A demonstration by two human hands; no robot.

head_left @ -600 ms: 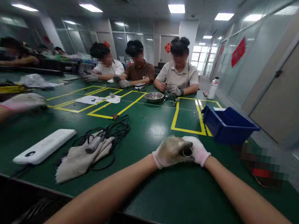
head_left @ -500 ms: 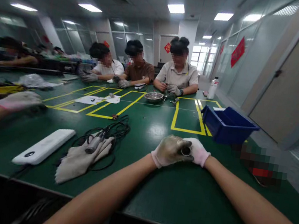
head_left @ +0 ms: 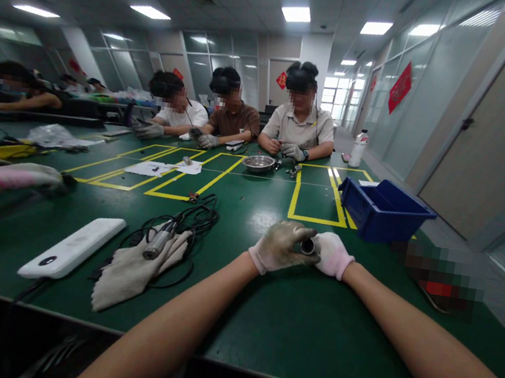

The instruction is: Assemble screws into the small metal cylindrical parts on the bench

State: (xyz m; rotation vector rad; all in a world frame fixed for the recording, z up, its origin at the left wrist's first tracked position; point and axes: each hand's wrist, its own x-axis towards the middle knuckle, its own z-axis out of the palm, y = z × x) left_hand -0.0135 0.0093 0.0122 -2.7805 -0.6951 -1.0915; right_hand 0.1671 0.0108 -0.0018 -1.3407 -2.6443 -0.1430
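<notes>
My left hand, in a stained whitish glove, is closed round a short metal tube. The tube's dark round opening faces me, ringed by a shiny rim. Against its right side presses my right hand, gloved in white with a pink cuff and closed on the tube too; its fingertips are mostly hidden behind it. Both hands are raised a little over the green table. Left of them, a silver metal cylinder lies on a grey cloth among black cables.
A white power bank with a cable lies at left, near a co-worker's gloved hand. Ahead right is a blue bin, with a blurred-out object beside it. A metal bowl and a white bottle stand before seated co-workers.
My hands have shifted slightly left and up with the tube. The right hand has slid a little to the tube's side, and the opening has turned slightly.
</notes>
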